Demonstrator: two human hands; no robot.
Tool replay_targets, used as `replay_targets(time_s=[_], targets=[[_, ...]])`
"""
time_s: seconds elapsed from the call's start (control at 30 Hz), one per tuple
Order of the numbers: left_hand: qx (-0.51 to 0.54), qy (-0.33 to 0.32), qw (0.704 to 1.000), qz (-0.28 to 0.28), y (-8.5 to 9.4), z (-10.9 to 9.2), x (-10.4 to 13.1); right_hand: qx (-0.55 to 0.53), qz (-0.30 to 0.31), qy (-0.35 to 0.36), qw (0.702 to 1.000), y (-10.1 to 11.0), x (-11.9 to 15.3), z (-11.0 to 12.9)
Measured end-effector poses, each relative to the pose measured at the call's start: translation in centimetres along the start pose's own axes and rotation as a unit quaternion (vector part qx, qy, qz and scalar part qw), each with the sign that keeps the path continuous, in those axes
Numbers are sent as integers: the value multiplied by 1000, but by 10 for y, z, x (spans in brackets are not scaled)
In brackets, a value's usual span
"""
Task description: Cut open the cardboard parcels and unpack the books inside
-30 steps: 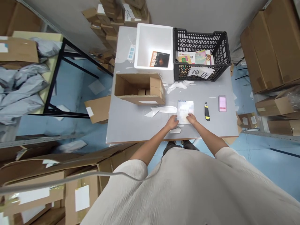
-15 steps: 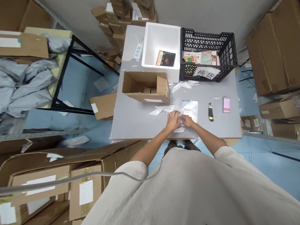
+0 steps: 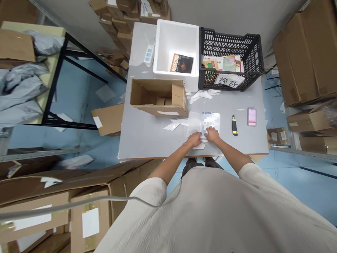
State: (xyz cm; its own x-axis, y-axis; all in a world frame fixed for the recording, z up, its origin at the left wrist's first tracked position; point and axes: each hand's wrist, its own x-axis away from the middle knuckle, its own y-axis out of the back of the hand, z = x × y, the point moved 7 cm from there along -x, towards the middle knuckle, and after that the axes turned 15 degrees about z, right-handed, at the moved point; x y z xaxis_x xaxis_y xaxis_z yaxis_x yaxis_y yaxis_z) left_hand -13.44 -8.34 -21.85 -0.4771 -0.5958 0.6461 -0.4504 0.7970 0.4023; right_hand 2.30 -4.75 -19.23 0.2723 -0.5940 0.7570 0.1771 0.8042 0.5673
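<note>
A book with a pale blue and white cover [image 3: 210, 118] lies on the grey table below me. A whitish sheet [image 3: 194, 121], which looks like its opened cover or a flap, spreads out to its left. My left hand [image 3: 195, 139] is closed at the lower edge of that sheet, by the book's spine side; its fingertips are partly hidden. My right hand [image 3: 212, 134] rests on the lower part of the book, fingers spread over it. Scraps of white paper [image 3: 199, 146] lie just under the hands. To the right is a black and yellow utility knife [image 3: 234, 125].
A pink phone-like item [image 3: 252, 116] lies farther right. Behind stand an open cardboard box [image 3: 159, 111], a white foam box [image 3: 176, 45] with a dark book, and a black crate [image 3: 231, 38] holding books. A power strip [image 3: 149, 55] sits back left. Cartons surround the table.
The whitish sheet now lies spread left of the book. My right hand has moved up onto the book and my left hand slightly down. The whole view has shifted a little.
</note>
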Motion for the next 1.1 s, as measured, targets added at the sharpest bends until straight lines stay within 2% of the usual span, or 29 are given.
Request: replay_targets(time_s=[0.13,0.27,0.5,0.67,0.8,0.93,1.1], targets=[[-9,15,1000,4,-1,3,1,37,-20,-41,998,1,-10,7],[-6,20,1000,0,-3,6,2,56,-35,-45,997,-1,-13,6],[28,17,999,-9,-3,6,-2,42,-17,-23,999,3,-14,7],[62,-4,997,-45,5,1,-8,-36,-76,40,996,11,0,0],[74,-9,996,-56,11,-3,-12,-129,-132,104,977,22,17,-19],[100,-2,994,-53,14,-11,-14,-217,-186,173,943,35,35,-34],[116,8,992,-41,15,-25,-18,-306,-254,175,901,47,54,-50]])
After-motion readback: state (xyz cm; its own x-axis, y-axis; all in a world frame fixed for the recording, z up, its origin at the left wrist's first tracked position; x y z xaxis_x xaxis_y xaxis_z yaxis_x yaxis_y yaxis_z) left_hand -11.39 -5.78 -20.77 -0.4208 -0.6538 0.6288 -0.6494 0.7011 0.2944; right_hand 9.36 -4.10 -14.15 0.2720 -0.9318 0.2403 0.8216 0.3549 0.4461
